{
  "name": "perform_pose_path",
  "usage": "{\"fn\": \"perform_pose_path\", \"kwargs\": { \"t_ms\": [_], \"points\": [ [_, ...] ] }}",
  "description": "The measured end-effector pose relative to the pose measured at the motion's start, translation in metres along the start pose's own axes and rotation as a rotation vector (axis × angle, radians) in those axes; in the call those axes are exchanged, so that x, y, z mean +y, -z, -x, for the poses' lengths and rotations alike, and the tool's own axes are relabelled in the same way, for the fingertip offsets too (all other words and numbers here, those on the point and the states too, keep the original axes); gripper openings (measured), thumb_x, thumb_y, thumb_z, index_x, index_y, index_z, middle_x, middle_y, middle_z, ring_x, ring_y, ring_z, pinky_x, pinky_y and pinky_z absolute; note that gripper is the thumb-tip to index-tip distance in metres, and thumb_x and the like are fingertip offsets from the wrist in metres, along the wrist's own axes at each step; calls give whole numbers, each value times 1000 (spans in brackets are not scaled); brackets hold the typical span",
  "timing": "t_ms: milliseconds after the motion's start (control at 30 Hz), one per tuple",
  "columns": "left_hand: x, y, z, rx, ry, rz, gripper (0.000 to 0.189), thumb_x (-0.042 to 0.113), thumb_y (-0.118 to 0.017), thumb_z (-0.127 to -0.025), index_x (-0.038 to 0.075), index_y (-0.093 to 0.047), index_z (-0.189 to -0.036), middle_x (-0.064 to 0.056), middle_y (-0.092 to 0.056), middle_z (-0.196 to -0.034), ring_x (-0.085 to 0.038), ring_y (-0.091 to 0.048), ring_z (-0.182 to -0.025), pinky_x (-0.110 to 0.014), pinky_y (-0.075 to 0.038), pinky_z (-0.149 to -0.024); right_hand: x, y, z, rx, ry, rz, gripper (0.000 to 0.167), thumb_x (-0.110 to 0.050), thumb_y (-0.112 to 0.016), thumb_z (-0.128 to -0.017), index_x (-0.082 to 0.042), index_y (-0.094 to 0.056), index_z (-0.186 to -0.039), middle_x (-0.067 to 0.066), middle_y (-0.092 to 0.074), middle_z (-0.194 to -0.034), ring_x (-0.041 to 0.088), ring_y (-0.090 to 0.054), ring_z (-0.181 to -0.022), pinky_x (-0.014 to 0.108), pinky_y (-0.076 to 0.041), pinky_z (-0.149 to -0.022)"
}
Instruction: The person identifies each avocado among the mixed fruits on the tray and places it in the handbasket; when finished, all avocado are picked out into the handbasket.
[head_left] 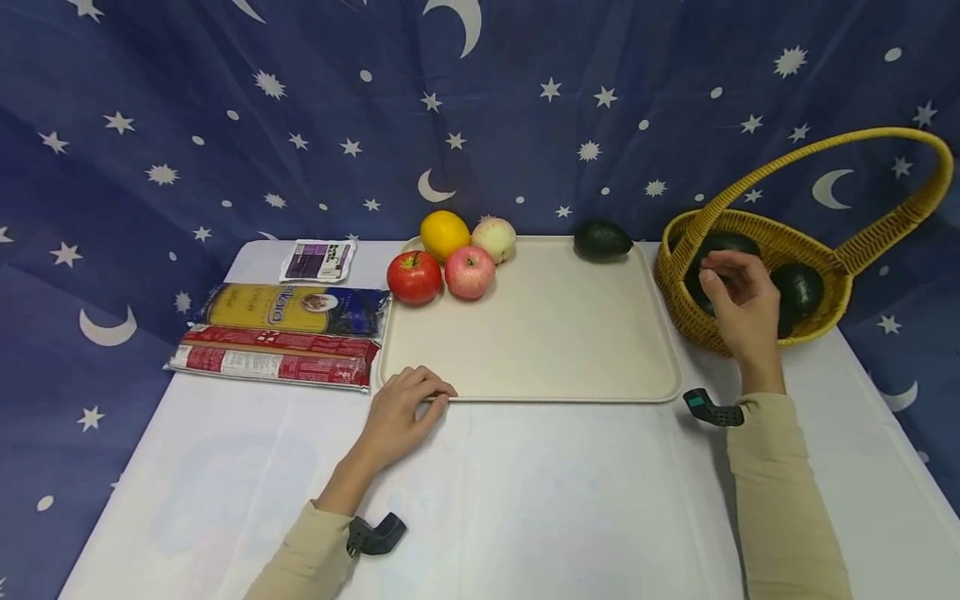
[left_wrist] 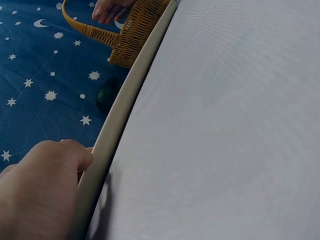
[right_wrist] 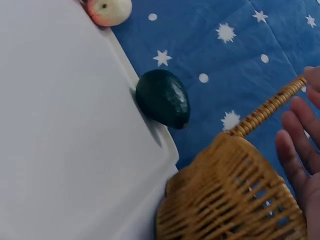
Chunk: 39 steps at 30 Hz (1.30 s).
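My left hand (head_left: pixel 405 417) rests on the front rim of a cream tray (head_left: pixel 570 350), near its left corner; the left wrist view shows the fingers reaching over the rim. Over a yellow wicker basket (head_left: pixel 686 308) hovers my right hand (head_left: pixel 738 308), its fingers loosely bent and holding nothing. Dark green avocados (head_left: pixel 797 290) lie inside the basket, partly hidden by that hand. Another avocado (right_wrist: pixel 162 97) sits at the tray's back right corner. Grouped at the tray's back left are a tomato (head_left: pixel 414 277), a yellow lemon-like fruit (head_left: pixel 445 235), a pink apple (head_left: pixel 470 272) and a pale peach (head_left: pixel 494 239).
Left of the tray lie a yellow-and-blue packet (head_left: pixel 292 308), a red packet (head_left: pixel 277 357) and a small purple-and-white pouch (head_left: pixel 318 260). The basket's tall handle (head_left: pixel 810 148) arches over its opening. A blue star-patterned curtain (head_left: pixel 510 108) hangs behind the white table (head_left: pixel 555 492).
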<state>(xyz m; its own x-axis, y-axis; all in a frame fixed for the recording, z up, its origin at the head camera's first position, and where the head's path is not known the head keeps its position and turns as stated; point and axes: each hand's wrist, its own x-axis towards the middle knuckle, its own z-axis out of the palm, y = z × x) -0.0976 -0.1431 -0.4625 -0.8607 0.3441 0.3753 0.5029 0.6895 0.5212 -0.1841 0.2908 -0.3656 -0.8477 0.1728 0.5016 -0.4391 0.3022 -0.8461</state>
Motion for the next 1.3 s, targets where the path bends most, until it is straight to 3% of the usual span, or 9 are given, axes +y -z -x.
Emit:
{"fn": "perform_pose_path", "kwargs": {
  "t_ms": [167, 433, 767, 1033, 1167, 1300],
  "points": [
    [0, -1, 0, 20, -2, -4, 11, 20, -62, -89, 28, -69, -92, 13, -61, -90, -5, -48, -80, -28, -39, -73, -5, -10, 4, -98, 48, -15, 29, 1, -56, -90, 14, -53, -116, 13, -64, -107, 14, -61, -98, 16, -48, -83],
    [0, 2, 2, 13, -1, -8, 10, 22, -61, -90, 28, -69, -92, 12, -61, -90, -6, -49, -80, -28, -40, -73, -7, -28, 5, -212, 43, -19, 30, 3, -55, -90, 15, -51, -117, 28, -57, -113, 20, -60, -104, 15, -46, -88],
    [0, 0, -1, 19, -13, 2, 11, 20, -63, -89, 28, -69, -91, 13, -61, -89, -5, -49, -80, -27, -40, -73, -7, -44, -2, -313, 22, 144, 34, -3, -58, -91, 7, -52, -123, 21, -55, -121, 12, -54, -112, 19, -42, -96],
    [-1, 1, -3, 25, -7, -2, 12, 19, -63, -88, 28, -70, -91, 15, -61, -89, -4, -49, -80, -27, -40, -73, -6, -53, -13, -345, 39, 269, 37, -5, -61, -90, 2, -54, -125, 17, -54, -125, 3, -49, -109, 24, -43, -94],
    [-1, 1, -3, 30, -14, -3, 11, 20, -63, -88, 28, -70, -91, 14, -62, -89, -5, -49, -79, -27, -40, -72, 11, -58, -21, -373, 63, 304, 38, -6, -62, -89, -1, -55, -127, 15, -51, -127, 18, -49, -114, 38, -43, -93],
    [-2, -1, -2, 28, -19, -1, 12, 19, -64, -87, 28, -70, -91, 16, -61, -89, -4, -49, -79, -26, -41, -71, 36, -59, -31, -386, 72, 339, 40, -11, -64, -89, -7, -55, -128, 10, -51, -127, 27, -48, -117, 38, -43, -92]
  ]
}}
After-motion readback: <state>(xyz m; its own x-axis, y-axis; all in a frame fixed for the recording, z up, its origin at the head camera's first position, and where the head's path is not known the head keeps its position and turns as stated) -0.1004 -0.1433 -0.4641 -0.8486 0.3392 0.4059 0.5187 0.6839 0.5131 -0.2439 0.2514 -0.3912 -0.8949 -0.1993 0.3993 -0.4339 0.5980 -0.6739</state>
